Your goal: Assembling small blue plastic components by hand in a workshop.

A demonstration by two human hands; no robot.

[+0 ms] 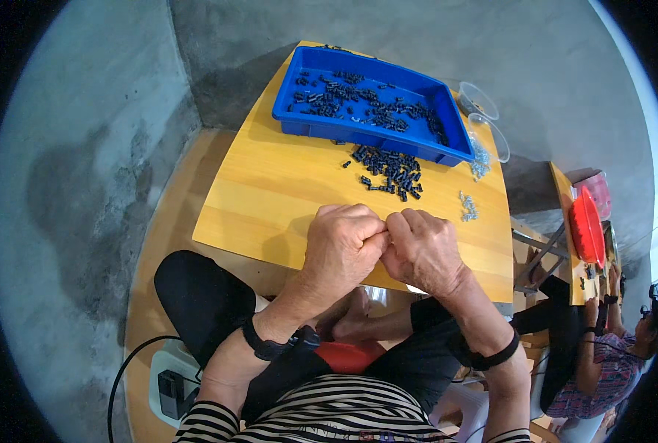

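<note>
Over the near edge of the yellow table [255,214], my left hand [345,240] and my right hand [423,247] meet, both closed with fingertips pressed together. Whatever they pinch between them is hidden by the fingers. Beyond my hands lies a loose pile of small black cylindrical parts [393,173]. A blue tray [373,133] stands behind the pile, with many more of these black parts scattered inside. To the right of the pile sits a small cluster of clear little pieces [468,207].
Two clear plastic tubs [500,140] stand right of the tray, with more clear pieces [480,161] spilled beside them. At far right, another person [598,362] sits at a second table holding a red basket [588,227]. A grey wall [107,170] rises on the left.
</note>
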